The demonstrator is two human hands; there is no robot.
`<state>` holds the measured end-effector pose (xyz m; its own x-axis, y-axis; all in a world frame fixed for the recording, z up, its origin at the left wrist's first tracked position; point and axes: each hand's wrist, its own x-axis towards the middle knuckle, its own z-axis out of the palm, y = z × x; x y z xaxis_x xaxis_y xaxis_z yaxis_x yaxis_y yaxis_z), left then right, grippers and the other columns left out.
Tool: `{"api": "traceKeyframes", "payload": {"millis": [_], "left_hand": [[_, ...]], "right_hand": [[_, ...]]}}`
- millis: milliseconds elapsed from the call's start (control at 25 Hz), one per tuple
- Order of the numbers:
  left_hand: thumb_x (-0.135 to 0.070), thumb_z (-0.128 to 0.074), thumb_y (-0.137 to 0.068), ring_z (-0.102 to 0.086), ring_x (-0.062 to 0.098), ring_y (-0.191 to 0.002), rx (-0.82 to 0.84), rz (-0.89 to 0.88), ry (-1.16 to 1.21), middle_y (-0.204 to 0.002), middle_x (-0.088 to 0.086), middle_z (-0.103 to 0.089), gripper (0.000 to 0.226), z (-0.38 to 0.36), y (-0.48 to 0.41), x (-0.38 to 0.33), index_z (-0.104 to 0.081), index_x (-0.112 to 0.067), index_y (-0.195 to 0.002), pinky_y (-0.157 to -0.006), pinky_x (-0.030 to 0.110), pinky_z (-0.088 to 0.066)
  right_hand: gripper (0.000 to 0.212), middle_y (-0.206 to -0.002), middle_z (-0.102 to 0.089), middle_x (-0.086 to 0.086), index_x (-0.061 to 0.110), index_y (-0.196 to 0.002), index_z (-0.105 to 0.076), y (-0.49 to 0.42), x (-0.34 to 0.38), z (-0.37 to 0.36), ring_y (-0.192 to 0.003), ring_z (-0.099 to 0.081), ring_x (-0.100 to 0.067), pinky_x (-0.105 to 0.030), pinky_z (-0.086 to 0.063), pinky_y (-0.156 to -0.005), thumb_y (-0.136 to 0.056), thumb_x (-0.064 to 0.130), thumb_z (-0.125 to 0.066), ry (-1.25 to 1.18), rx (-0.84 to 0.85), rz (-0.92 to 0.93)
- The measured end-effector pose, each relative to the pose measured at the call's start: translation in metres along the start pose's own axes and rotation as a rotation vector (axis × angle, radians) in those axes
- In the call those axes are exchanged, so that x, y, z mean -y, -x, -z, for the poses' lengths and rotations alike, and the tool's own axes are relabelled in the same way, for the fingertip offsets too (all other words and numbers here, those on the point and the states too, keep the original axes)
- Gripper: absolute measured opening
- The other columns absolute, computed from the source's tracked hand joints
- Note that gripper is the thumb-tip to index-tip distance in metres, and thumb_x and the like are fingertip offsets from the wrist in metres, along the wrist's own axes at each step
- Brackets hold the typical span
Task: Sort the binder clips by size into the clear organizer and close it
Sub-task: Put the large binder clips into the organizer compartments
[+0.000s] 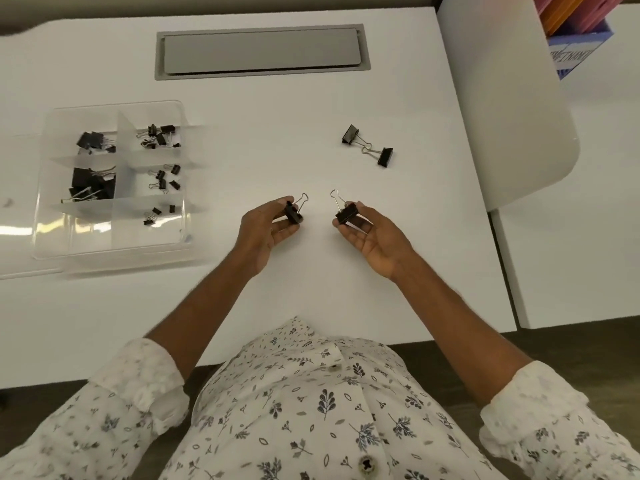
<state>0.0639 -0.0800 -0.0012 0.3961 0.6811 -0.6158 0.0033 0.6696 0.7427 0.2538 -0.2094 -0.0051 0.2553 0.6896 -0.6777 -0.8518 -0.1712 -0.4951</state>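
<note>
My left hand (266, 230) pinches a medium black binder clip (294, 213) between thumb and fingers, its wire handle pointing away. My right hand (370, 237) holds a similar black clip (346, 213) the same way, a short gap to the right. Both hover over the middle of the white desk. Two more medium clips (350, 134) (386, 156) lie on the desk beyond my right hand, their handles touching. The clear organizer (52, 244) sits open at the left, with larger clips (91, 183) in its left compartments and small clips (162, 178) in its right ones.
A grey cable hatch (261, 51) is set into the desk at the back. A white rounded panel (512, 98) stands at the right, with a box of coloured folders (578, 32) behind it. The desk's front edge runs just before my shirt.
</note>
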Motion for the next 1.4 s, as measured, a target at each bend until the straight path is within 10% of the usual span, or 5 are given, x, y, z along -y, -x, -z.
{"api": "traceKeyframes", "payload": {"millis": [960, 1400], "left_hand": [[-0.037, -0.072, -0.093, -0.073, 0.008, -0.098, -0.401, -0.441, -0.419, -0.102, -0.006, -0.078, 0.024, 0.315, 0.075, -0.110, -0.077, -0.025, -0.113, -0.085, 0.021, -0.055], [-0.024, -0.063, -0.100, -0.066, -0.002, -0.101, -0.392, -0.611, -0.639, -0.110, -0.005, -0.076, 0.023, 0.358, 0.059, -0.099, -0.076, -0.017, -0.117, -0.085, 0.008, -0.049]], "right_hand": [[0.035, -0.114, -0.070, -0.017, -0.002, -0.127, -0.063, -0.008, -0.203, -0.316, -0.107, -0.070, -0.035, -0.035, -0.059, -0.094, -0.100, 0.020, -0.062, 0.578, 0.284, -0.048], [0.026, -0.132, -0.066, -0.004, 0.010, -0.126, -0.065, -0.013, -0.234, -0.322, -0.127, -0.059, -0.022, -0.034, -0.053, -0.103, -0.103, 0.015, -0.055, 0.772, 0.228, 0.130]]}}
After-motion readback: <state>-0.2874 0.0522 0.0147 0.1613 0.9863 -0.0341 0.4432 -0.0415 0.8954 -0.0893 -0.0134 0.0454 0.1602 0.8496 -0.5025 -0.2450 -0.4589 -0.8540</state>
